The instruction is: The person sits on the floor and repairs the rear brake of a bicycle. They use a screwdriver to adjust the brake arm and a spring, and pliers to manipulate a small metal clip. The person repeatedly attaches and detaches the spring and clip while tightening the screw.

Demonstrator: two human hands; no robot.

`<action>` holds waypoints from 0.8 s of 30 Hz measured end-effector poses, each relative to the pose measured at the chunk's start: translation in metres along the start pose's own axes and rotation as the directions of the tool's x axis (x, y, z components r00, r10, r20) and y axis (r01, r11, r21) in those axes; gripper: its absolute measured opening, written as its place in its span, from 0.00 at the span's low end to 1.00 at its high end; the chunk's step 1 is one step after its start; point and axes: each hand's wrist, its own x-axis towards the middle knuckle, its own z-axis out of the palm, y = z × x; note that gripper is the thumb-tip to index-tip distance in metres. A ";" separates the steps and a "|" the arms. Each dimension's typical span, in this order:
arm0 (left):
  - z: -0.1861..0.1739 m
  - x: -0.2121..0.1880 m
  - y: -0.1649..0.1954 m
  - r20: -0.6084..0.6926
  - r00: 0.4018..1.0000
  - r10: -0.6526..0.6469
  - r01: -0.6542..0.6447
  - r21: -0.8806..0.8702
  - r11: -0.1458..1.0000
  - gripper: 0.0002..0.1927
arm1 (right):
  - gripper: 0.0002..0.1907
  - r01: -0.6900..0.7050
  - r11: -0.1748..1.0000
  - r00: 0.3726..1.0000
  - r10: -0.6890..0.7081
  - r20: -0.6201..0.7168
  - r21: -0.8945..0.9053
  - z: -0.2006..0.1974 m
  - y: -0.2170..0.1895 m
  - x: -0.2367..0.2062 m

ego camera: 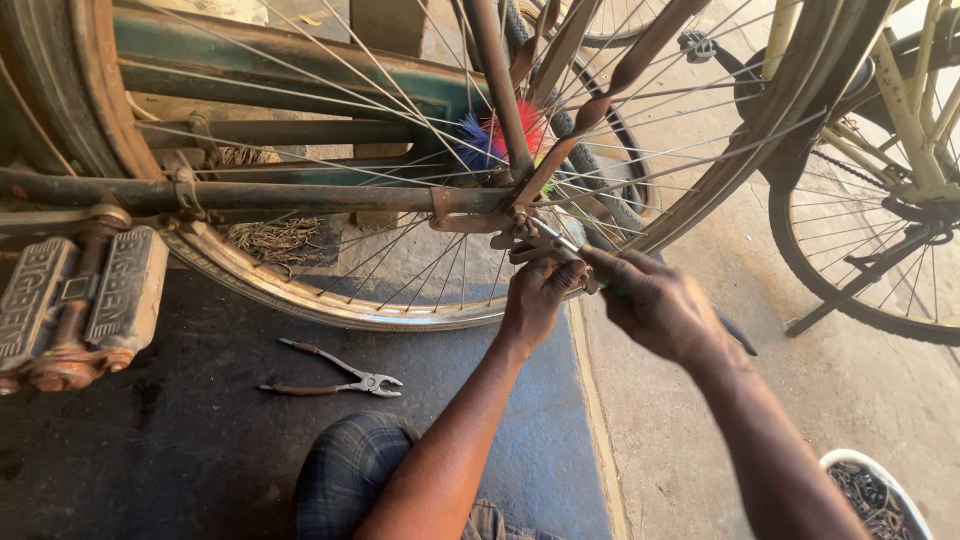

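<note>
A rusty bicycle rear wheel [330, 300] fills the upper view, with thin spokes and a red and blue hub brush [500, 135]. At the axle end [515, 230] my left hand [535, 295] grips the fork end from below. My right hand [655, 305] is closed on a slim metal tool [560, 243] whose tip touches the axle nut. The tool's dark handle end [738, 338] sticks out behind my wrist.
Open pliers [340, 378] lie on the dark mat [150, 440] below the rim. A grey pedal [80, 300] is at the left. A second bicycle wheel [880, 220] stands at the right on concrete. A bowl of small metal parts [870, 495] is at bottom right.
</note>
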 end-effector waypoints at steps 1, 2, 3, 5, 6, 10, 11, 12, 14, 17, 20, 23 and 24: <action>0.002 0.001 -0.001 0.008 1.000 -0.012 0.012 -0.063 0.998 0.21 | 0.29 0.025 0.998 1.000 -0.024 0.017 -0.055 -0.005 0.002 0.004; 0.003 0.002 -0.003 0.016 1.000 -0.024 0.026 -0.126 0.992 0.21 | 0.29 0.051 0.993 0.998 -0.047 0.036 -0.109 -0.010 0.004 0.008; 0.004 0.002 -0.004 0.016 0.999 -0.036 0.038 -0.147 0.988 0.21 | 0.29 0.077 0.984 0.996 -0.069 0.055 -0.162 -0.013 0.006 0.011; 0.004 0.003 -0.005 0.017 0.998 -0.062 0.064 -0.185 0.981 0.20 | 0.30 0.163 0.956 0.986 -0.151 0.065 -0.246 -0.017 0.011 0.015; 0.003 0.002 -0.005 0.030 0.997 -0.065 0.069 -0.180 0.981 0.19 | 0.31 0.205 0.936 0.979 -0.192 0.073 -0.286 -0.017 0.012 0.016; 0.006 -0.007 0.000 0.089 0.994 -0.067 0.089 -0.267 0.960 0.16 | 0.28 0.155 0.976 0.986 -0.163 -0.042 -0.151 0.002 0.010 0.013; 0.008 -0.011 0.002 0.104 0.993 -0.063 0.093 -0.314 0.945 0.16 | 0.27 0.192 0.975 0.972 -0.205 -0.115 -0.114 0.007 0.009 0.010; 0.013 -0.014 0.003 0.069 0.991 -0.115 0.132 -0.328 0.936 0.17 | 0.27 0.229 0.970 0.952 -0.240 -0.188 -0.080 0.010 0.009 0.007; 0.021 -0.021 0.006 0.003 0.975 -0.224 0.210 -0.357 0.910 0.19 | 0.25 0.221 0.963 0.955 -0.246 -0.165 -0.152 0.012 0.010 0.003; 0.026 -0.023 0.009 0.058 0.980 -0.189 0.197 -0.270 0.942 0.24 | 0.25 0.181 0.957 0.976 -0.204 -0.080 -0.226 0.007 0.011 0.002; 0.022 -0.019 0.017 0.251 0.967 -0.041 0.158 -0.463 0.872 0.37 | 0.23 0.185 0.937 0.982 -0.185 0.028 -0.296 -0.005 0.011 0.009; 0.023 -0.013 0.030 0.389 0.921 0.035 0.189 -0.522 0.832 0.46 | 0.24 0.319 0.863 0.944 -0.324 0.053 -0.391 -0.021 0.009 0.024; 0.024 -0.011 0.034 0.409 0.912 0.017 0.230 -0.547 0.805 0.48 | 0.24 0.375 0.821 0.918 -0.392 0.052 -0.431 -0.028 0.009 0.030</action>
